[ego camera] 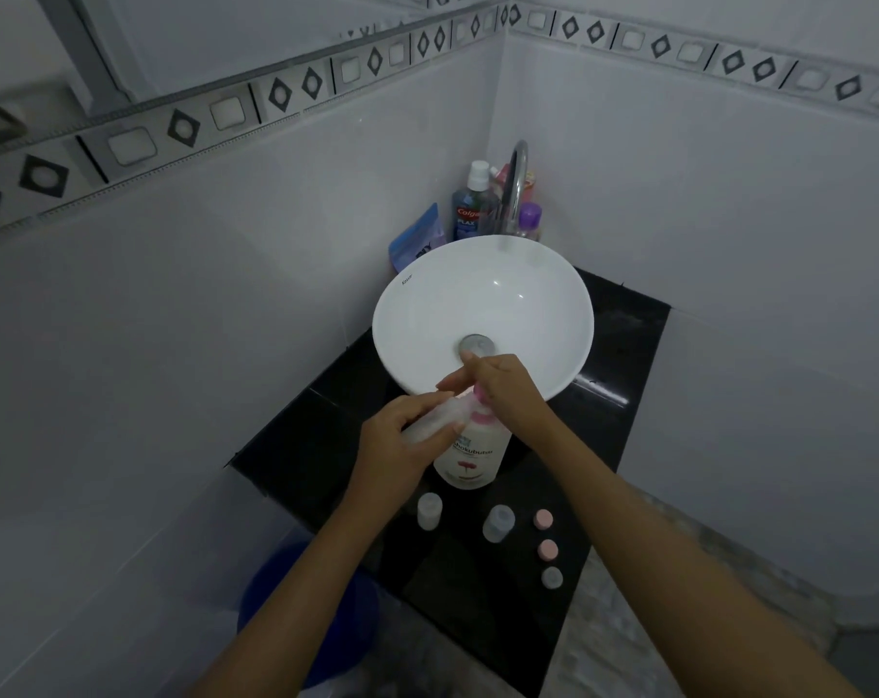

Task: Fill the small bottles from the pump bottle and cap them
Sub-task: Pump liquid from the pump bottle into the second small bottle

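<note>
While my left hand (402, 443) grasps a clear small bottle (434, 420), tilted with its mouth toward the pink pump head, my right hand (497, 390) rests on top of the white pump bottle (472, 458), fingers fairly straight as far as I can tell. That pump bottle stands on the black counter (623, 340) just before the white basin (482, 314). Two more small bottles (429, 511) and three loose caps (548, 549) sit nearer me.
</note>
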`<state>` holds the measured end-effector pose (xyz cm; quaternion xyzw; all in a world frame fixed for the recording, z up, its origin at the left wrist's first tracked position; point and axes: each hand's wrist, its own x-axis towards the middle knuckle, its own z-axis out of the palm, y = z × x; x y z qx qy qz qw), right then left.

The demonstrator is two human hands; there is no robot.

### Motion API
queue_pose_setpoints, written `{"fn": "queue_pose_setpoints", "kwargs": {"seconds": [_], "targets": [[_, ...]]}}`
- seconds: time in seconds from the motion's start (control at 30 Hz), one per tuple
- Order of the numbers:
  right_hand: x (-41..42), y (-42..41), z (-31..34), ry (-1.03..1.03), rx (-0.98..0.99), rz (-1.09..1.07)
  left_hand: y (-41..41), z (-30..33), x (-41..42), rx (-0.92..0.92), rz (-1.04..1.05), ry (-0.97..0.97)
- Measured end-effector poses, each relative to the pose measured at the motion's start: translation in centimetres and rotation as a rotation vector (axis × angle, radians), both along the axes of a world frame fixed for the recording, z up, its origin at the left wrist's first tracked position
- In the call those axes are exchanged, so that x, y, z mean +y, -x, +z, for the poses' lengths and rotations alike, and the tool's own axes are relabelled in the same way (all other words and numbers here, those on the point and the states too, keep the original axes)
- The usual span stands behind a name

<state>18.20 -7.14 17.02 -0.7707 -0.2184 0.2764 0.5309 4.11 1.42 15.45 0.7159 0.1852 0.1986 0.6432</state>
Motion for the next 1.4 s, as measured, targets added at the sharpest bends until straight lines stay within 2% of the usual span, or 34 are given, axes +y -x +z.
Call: {"fn": "queue_pose_setpoints", "kwargs": {"seconds": [0.13, 0.33, 0.6, 0.87, 1.23, 1.4], "targets": [[0.0, 0.5, -0.6, 0.005, 0.029, 0.008, 0.1, -0.5, 0.0, 0.048, -0.003, 0.021], [-0.2, -0.1, 0.7, 0.021, -0.051, 0.041, 0.1, 0.1, 0.2, 0.002, -0.008, -0.017], [-0.1, 0.4, -0.4, -0.035, 0.033, -0.005, -0.1, -0.3, 0.1, 0.027, -0.005, -0.013], [-0.3, -0.4, 0.1, -0.043, 0.001, 0.067, -0.1, 0.1, 0.3, 0.000, 0.001, -0.013], [0.0, 0.4, -1.1, -0.054, 0.010, -0.015, -0.3, -0.6, 0.2, 0.040, 0.003, 0.017], [-0.1, -0.2, -0.4, -0.028, -0.063, 0.019, -0.2, -0.2, 0.4, 0.013, -0.007, 0.011]]}}
